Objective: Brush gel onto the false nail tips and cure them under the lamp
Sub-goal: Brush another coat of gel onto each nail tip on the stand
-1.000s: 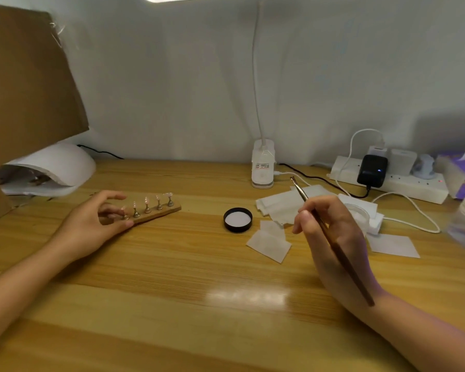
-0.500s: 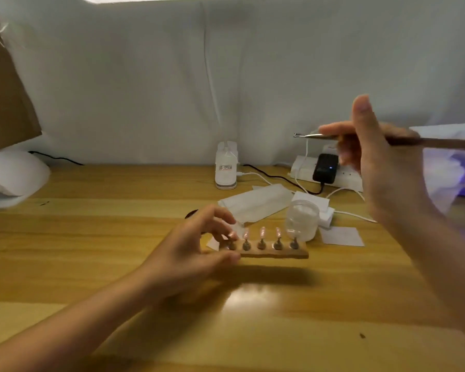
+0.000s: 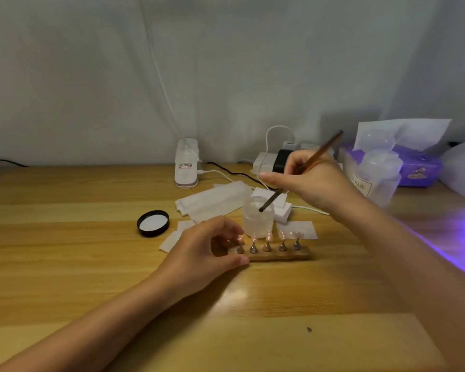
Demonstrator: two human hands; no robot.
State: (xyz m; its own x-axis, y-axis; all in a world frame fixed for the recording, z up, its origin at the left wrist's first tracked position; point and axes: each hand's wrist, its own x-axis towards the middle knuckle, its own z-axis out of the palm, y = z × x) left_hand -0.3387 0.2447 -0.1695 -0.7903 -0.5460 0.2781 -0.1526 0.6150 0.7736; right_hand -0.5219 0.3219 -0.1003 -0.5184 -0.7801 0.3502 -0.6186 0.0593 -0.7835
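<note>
Here, five false nail tips [image 3: 267,235] stand on one wooden holder [image 3: 279,255] before one gel jar [image 3: 258,220].
Left hand [image 3: 204,253] pinches the holder's end; right hand [image 3: 310,179] grips one brush [image 3: 301,173], tip over the jar mouth.

A wooden strip [image 3: 279,255] lay flat near the table's middle, carrying five false nail tips [image 3: 268,235] upright on small metal stands in a left-to-right row. Just beyond it stood an open clear gel jar [image 3: 258,222], with a brown-handled brush [image 3: 301,171] tilted into its mouth.
</note>
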